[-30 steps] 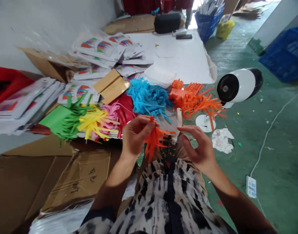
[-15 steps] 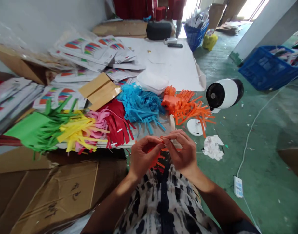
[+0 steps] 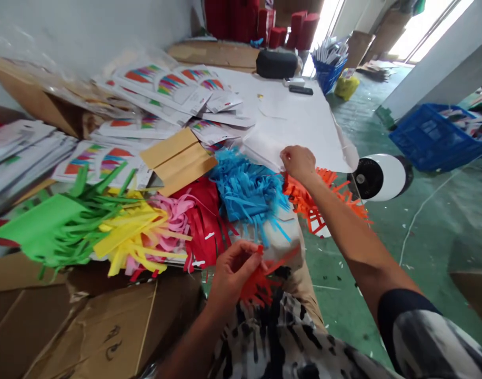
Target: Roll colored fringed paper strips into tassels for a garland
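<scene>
My left hand [image 3: 233, 268] is closed in a pinch on an orange-red fringed paper piece [image 3: 257, 287], held over my lap. My right hand [image 3: 298, 162] is stretched forward with its fingers curled at the edge of the clear plastic packets [image 3: 264, 145], above the pile of orange fringed paper [image 3: 323, 202]. What its fingers hold is hidden. Piles of blue [image 3: 244, 187], red [image 3: 203, 216], pink [image 3: 172, 210], yellow [image 3: 134, 234] and green [image 3: 55, 226] fringed paper lie in a row on the table edge.
Printed cards with colour stripes [image 3: 162, 87] and brown envelopes [image 3: 178, 158] cover the table behind. Flattened cardboard boxes [image 3: 87, 316] lie at lower left. A white fan [image 3: 381, 176] stands on the green floor, with blue crates [image 3: 438, 134] beyond.
My right hand left the orange-red piece and reached forward to the plastic packets above the orange pile. My left hand stayed low, still pinching the piece.
</scene>
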{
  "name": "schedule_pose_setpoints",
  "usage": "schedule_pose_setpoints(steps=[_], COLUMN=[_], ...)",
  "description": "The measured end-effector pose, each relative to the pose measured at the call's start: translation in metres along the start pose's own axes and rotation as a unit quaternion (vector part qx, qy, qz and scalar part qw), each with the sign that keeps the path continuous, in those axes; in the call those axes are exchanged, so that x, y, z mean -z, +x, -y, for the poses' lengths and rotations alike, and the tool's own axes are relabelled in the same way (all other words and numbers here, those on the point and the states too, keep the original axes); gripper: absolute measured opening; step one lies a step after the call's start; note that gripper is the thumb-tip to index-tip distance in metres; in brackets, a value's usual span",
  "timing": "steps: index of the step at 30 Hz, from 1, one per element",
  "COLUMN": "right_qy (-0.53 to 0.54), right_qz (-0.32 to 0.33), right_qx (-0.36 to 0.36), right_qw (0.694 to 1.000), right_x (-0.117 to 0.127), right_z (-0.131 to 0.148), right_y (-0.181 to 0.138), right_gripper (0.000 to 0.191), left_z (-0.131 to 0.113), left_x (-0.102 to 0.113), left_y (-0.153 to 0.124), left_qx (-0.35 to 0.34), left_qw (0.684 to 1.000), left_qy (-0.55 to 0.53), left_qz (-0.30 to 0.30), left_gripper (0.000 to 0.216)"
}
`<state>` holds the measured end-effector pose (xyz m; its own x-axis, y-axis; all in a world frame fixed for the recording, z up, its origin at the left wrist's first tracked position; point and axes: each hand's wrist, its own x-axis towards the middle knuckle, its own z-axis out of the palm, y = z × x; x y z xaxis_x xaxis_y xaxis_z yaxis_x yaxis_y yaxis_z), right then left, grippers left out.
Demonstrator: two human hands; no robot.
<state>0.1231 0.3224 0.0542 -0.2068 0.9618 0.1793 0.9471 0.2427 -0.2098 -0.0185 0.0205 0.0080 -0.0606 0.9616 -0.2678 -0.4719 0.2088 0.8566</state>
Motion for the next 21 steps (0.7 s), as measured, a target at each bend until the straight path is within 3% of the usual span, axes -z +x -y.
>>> schedule_pose_setpoints(steps=[5, 9, 13, 17, 19, 21], right_qy=[-0.078, -0.068, -0.033, 0.102, 0.246, 0.380], right_qz=[0.069, 0.030, -0.014, -0.126, -0.164, -0.141], right_qx=[-0.006, 0.001, 0.006, 0.029, 0.064, 0.088], right_qw=[0.995, 0.997, 0.999, 0.986, 0.953, 0.910], right_x=[-0.023, -0.029, -0.019, 0.006, 0.017, 0.024], right_z=[0.005, 0.002, -0.002, 0.010, 0.022, 0.035], right_y=[0.041, 0.043, 0.033, -0.010, -0.051, -0.101], right_gripper=[0.030, 0.030, 0.030, 0.017, 0.018, 0.019], left_z=[0.002, 0.007, 0.003, -0.006, -0.009, -0.011], left_x=[0.013, 0.011, 0.008, 0.006, 0.003, 0.001], left_y=[0.002, 0.009, 0.009, -0.001, -0.008, -0.015], left_qx=[0.037, 0.050, 0.027, -0.016, -0.037, -0.051], left_qw=[0.999, 0.999, 1.000, 1.000, 0.999, 0.999], left_qy=[-0.005, -0.007, -0.004, 0.002, 0.006, 0.006], left_qz=[-0.004, 0.014, 0.012, 0.012, 0.009, 0.002], left_gripper=[0.028, 0.028, 0.028, 0.024, 0.023, 0.024])
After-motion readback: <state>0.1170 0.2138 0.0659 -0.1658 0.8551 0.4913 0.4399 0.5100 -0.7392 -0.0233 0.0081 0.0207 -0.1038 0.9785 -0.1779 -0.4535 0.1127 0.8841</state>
